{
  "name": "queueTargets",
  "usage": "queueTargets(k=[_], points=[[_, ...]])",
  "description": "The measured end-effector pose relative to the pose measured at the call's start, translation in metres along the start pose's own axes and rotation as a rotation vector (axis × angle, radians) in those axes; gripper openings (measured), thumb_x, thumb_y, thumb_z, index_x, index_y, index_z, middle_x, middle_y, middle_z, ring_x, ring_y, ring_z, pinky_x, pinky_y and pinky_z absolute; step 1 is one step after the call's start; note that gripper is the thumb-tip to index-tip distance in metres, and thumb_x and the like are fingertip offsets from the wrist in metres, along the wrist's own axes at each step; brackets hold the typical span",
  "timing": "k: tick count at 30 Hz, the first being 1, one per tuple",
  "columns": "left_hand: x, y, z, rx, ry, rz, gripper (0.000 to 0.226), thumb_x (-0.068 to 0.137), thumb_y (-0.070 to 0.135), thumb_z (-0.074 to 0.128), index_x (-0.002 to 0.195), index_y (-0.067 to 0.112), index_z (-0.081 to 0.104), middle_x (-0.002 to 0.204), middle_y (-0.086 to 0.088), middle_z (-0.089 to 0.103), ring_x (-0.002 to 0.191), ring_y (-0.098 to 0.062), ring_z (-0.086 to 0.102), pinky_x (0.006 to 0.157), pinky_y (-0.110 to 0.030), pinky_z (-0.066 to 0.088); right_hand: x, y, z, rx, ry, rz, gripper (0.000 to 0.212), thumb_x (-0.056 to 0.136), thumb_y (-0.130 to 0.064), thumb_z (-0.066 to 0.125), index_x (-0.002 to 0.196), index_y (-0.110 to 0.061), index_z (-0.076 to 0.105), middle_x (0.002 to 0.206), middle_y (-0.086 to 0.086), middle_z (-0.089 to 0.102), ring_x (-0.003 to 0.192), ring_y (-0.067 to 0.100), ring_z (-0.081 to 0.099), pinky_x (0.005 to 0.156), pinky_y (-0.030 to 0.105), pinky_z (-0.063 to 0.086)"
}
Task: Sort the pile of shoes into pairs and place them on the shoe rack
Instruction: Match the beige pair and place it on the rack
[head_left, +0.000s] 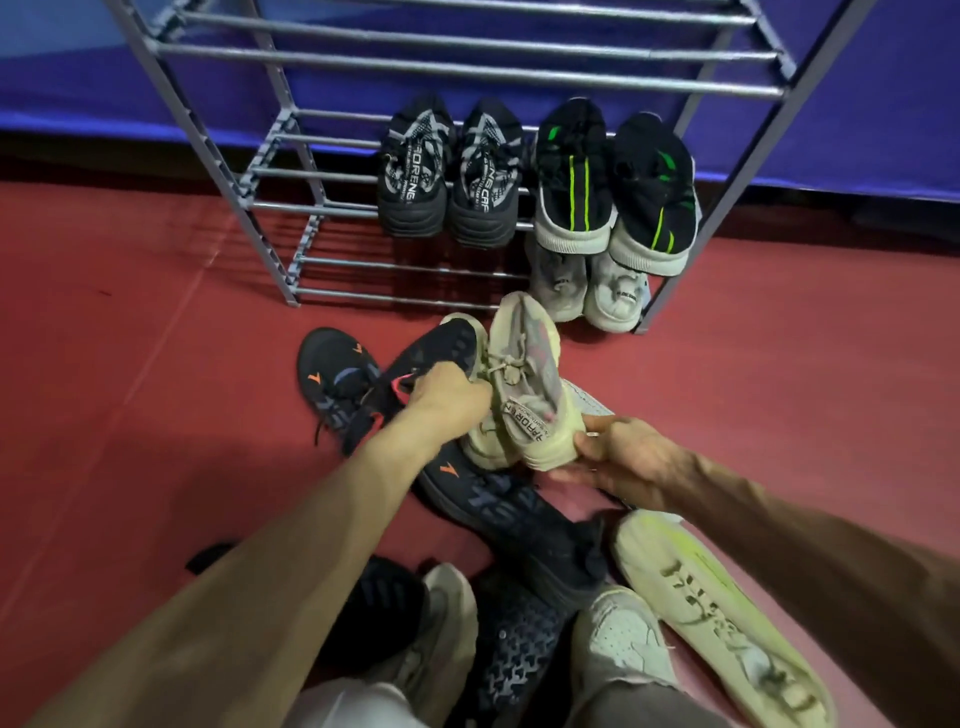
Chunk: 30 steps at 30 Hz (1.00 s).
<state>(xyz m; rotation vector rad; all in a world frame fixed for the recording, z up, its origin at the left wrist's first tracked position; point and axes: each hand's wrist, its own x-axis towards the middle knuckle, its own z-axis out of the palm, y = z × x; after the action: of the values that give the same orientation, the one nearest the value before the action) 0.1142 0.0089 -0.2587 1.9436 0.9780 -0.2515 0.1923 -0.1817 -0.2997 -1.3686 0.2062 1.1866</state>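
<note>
Two beige knit shoes (524, 374) are held side by side above the pile, toes toward the rack. My right hand (623, 460) grips their heel end. My left hand (449, 397) is closed on their left side near the laces, touching a dark shoe with a red swoosh (415, 364). The grey metal shoe rack (270, 171) stands ahead. Its middle shelf carries a black pair with grey lettering (449, 176) and a black pair with green stripes (613, 182). A pale grey pair (587, 291) sits on the bottom shelf at the right.
Loose shoes lie on the red floor around my knees: dark shoes with orange marks (332, 374) (509, 514), a yellowish-white shoe (717, 608), a white shoe (618, 639), a black patterned shoe (519, 639) and a tan one (441, 623). A blue wall (78, 93) backs the rack.
</note>
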Motion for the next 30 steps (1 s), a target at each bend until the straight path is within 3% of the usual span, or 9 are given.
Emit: queueTargets(k=[3,7,10,12,15,17,20,24,30], points=[[-0.010,0.002,0.016,-0.211,-0.255,-0.142,0.029,0.089,0.035,0.058,0.101,0.010,0.065,0.089,-0.008,0.068,0.084,-0.026,0.065,0.078,-0.033,0.053,-0.004,0.005,-0.003,0.058,-0.098,0.044,0.034,0.082,0.007,0.052,0.115,0.005,0.061,0.106,0.024,0.068,0.096,0.040,0.067,0.086,0.047,0.056],[-0.011,-0.007,0.024,-0.495,-0.320,-0.218,0.026,0.087,0.022,0.067,0.111,0.013,0.066,0.098,-0.008,0.073,0.098,-0.027,0.068,0.092,-0.042,0.054,-0.013,0.003,-0.005,0.006,-0.156,0.075,0.030,0.092,0.006,0.045,0.116,-0.001,0.061,0.106,0.020,0.068,0.098,0.037,0.066,0.089,0.045,0.055],[-0.007,-0.015,0.024,-0.591,-0.366,-0.236,0.027,0.089,0.013,0.064,0.115,0.013,0.063,0.093,-0.007,0.070,0.085,-0.021,0.065,0.073,-0.032,0.053,-0.021,0.001,-0.007,-0.089,-0.197,0.118,0.026,0.095,0.001,0.047,0.115,-0.007,0.061,0.103,0.019,0.069,0.096,0.033,0.067,0.083,0.043,0.059],[-0.005,-0.020,0.022,-0.584,-0.302,-0.224,0.027,0.088,0.010,0.063,0.115,0.012,0.064,0.092,-0.007,0.070,0.082,-0.020,0.065,0.070,-0.030,0.051,-0.023,-0.001,-0.012,-0.318,-0.016,0.064,0.024,0.091,0.002,0.052,0.110,-0.008,0.064,0.096,0.015,0.072,0.089,0.029,0.069,0.082,0.044,0.059],[-0.002,-0.031,0.018,-0.416,-0.101,-0.197,0.021,0.085,0.009,0.065,0.105,0.008,0.068,0.099,-0.008,0.069,0.092,-0.022,0.064,0.075,-0.030,0.046,-0.019,-0.005,-0.041,-1.076,0.563,-0.104,0.030,0.086,-0.007,0.054,0.110,-0.009,0.071,0.104,0.013,0.073,0.091,0.027,0.070,0.087,0.034,0.057],[0.000,-0.037,0.014,-0.325,-0.032,-0.163,0.003,0.085,0.011,0.066,0.087,0.011,0.068,0.095,-0.007,0.066,0.078,-0.020,0.058,0.064,-0.028,0.040,-0.021,-0.007,-0.057,-1.267,0.693,-0.109,0.029,0.091,-0.021,0.055,0.114,-0.008,0.069,0.113,0.013,0.071,0.098,0.030,0.069,0.083,0.031,0.055],[0.001,-0.041,0.011,-0.270,-0.033,-0.139,0.007,0.087,0.017,0.064,0.083,0.012,0.064,0.089,-0.008,0.062,0.062,-0.015,0.049,0.060,-0.028,0.041,-0.022,-0.004,-0.064,-1.332,0.610,0.008,0.041,0.096,-0.036,0.051,0.117,-0.003,0.065,0.113,0.016,0.068,0.089,0.030,0.066,0.073,0.033,0.056],[0.001,-0.045,0.011,-0.177,-0.022,-0.139,0.023,0.086,0.024,0.062,0.100,0.007,0.065,0.093,-0.010,0.064,0.076,-0.022,0.057,0.064,-0.028,0.048,-0.020,0.007,-0.058,-1.345,0.612,-0.003,0.034,0.095,-0.026,0.051,0.108,0.002,0.064,0.097,0.017,0.068,0.069,0.027,0.059,0.041,0.026,0.038],[-0.009,-0.042,0.003,-0.141,-0.003,-0.129,0.012,0.083,0.019,0.064,0.088,0.009,0.063,0.090,-0.009,0.065,0.076,-0.022,0.055,0.068,-0.034,0.047,-0.033,0.019,-0.056,-1.518,0.521,-0.026,0.028,0.092,-0.019,0.048,0.106,-0.002,0.065,0.097,0.014,0.068,0.074,0.028,0.062,0.044,0.025,0.042]])
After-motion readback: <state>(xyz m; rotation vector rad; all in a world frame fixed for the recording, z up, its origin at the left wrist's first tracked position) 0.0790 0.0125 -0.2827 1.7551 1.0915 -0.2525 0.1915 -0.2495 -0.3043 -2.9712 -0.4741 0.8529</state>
